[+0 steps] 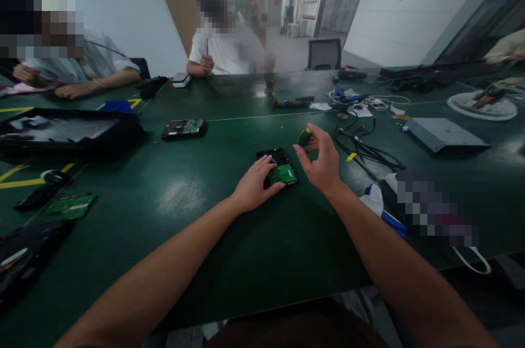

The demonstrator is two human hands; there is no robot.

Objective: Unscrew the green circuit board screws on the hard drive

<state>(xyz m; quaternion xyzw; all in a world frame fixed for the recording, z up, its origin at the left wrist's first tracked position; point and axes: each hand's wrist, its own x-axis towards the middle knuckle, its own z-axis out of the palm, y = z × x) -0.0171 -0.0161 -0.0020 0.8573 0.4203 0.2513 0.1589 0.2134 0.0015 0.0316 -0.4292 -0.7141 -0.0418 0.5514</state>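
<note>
A hard drive [284,173] with a green circuit board and a black end lies flat on the table in front of me. My left hand [256,184] rests over its left side, fingers stretched out across the top and thumb along the near edge. Part of the drive is hidden beneath that hand. Just right of the drive and above the tabletop, my right hand [322,159] pinches a screwdriver [304,137] by its dark green and yellow handle. The screwdriver's shaft cannot be made out, and its tip appears apart from the drive.
Another hard drive [184,129] lies farther back left. A black tray-like casing [69,132] and a loose circuit board [71,206] are at the left. On the right are black cables [361,145], a glove [381,208] and a grey metal box [447,134]. Two people sit opposite.
</note>
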